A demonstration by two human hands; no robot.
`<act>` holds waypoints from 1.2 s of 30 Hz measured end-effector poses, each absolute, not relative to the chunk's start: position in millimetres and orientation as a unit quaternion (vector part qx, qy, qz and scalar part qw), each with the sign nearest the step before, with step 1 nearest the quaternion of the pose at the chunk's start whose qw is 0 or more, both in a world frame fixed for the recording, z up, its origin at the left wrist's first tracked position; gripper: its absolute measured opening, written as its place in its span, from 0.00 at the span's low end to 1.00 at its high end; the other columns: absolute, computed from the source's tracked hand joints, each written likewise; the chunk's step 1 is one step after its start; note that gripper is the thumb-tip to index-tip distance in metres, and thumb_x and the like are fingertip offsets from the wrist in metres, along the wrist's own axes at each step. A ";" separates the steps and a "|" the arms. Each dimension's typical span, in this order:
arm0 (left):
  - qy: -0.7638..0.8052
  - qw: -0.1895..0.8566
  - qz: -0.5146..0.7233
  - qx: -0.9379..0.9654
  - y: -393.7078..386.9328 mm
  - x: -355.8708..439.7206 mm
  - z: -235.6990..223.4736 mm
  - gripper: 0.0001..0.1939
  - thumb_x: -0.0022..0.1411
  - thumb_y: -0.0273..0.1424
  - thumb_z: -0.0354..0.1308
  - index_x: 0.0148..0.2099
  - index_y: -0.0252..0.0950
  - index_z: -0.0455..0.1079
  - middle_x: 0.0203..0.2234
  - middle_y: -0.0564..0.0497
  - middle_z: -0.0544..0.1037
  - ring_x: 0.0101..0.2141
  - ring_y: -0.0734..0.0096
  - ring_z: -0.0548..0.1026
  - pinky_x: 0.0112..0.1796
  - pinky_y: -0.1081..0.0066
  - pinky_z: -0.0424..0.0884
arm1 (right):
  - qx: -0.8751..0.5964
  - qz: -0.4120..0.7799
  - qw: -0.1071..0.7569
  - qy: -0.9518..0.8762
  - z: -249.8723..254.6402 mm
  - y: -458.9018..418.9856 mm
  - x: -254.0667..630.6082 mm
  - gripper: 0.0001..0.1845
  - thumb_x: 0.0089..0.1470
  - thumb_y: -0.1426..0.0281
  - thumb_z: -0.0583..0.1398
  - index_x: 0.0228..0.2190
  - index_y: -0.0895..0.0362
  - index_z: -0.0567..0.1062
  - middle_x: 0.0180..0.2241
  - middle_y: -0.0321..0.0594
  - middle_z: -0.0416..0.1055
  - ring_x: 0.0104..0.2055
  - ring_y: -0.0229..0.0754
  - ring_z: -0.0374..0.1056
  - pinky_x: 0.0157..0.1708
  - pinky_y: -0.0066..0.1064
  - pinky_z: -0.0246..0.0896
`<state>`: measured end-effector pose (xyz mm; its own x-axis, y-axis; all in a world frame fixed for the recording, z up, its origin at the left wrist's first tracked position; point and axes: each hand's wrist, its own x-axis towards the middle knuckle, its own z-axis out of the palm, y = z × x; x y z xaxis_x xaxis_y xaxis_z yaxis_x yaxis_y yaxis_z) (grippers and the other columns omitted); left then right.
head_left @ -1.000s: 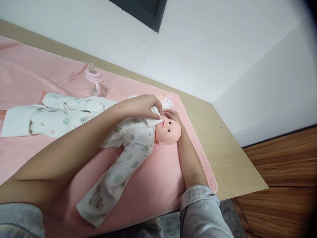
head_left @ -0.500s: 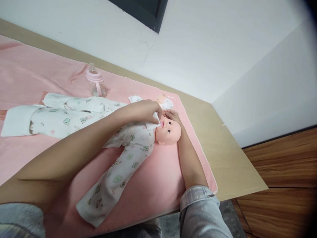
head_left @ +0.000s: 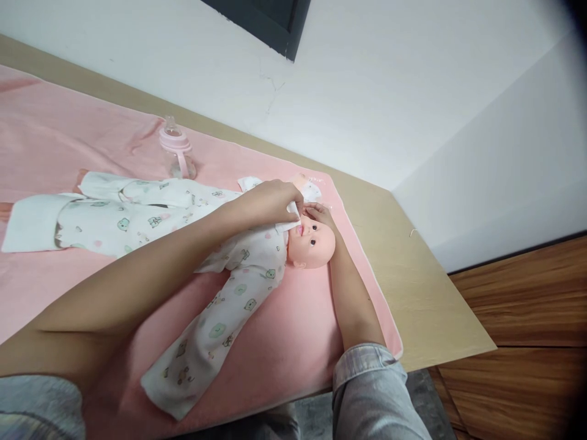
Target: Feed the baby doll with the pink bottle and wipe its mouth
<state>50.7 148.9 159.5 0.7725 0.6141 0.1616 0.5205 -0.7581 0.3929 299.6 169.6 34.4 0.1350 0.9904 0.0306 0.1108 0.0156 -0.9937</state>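
A doll lies on its back in white printed clothes, its bald head to the right. My left hand is closed in a pinch on a white tissue, just beside the doll's mouth and chin. Part of the tissue hides behind my fingers. My right hand rests along the far side of the doll's head, fingers stretched out towards its cheek, with my forearm passing the crown of the head. The doll's far hand shows beyond my hands, near a crumpled white printed piece.
A feeding bottle with a pink collar and handle stands behind the doll's legs. Pink cloth covers much of the wooden table. A white wall runs along the back, and wood-grain panels stand at the right.
My left hand has shifted slightly up and right with the tissue, which has moved off the corner of the doll's mouth a little. My right hand stays in place.
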 end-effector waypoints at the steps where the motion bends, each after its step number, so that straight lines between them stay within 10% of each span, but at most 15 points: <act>1: 0.307 0.164 0.146 0.926 148.8 51.5 158.3 0.10 0.57 0.30 0.58 0.39 0.39 0.80 0.32 0.51 0.82 0.36 0.60 0.77 0.31 0.69 0.62 | -0.555 0.432 0.509 -0.496 35.5 168.7 298.7 0.12 0.48 0.62 0.66 0.34 0.54 0.76 0.40 0.38 0.78 0.46 0.44 0.74 0.53 0.39 0.69; 36: 0.301 0.177 0.170 0.921 142.4 58.5 155.7 0.10 0.57 0.29 0.58 0.38 0.38 0.80 0.33 0.52 0.83 0.35 0.62 0.77 0.31 0.69 0.63 | -0.562 0.435 0.508 -0.487 33.2 172.8 302.5 0.13 0.46 0.62 0.67 0.33 0.54 0.75 0.39 0.37 0.78 0.49 0.45 0.73 0.53 0.38 0.68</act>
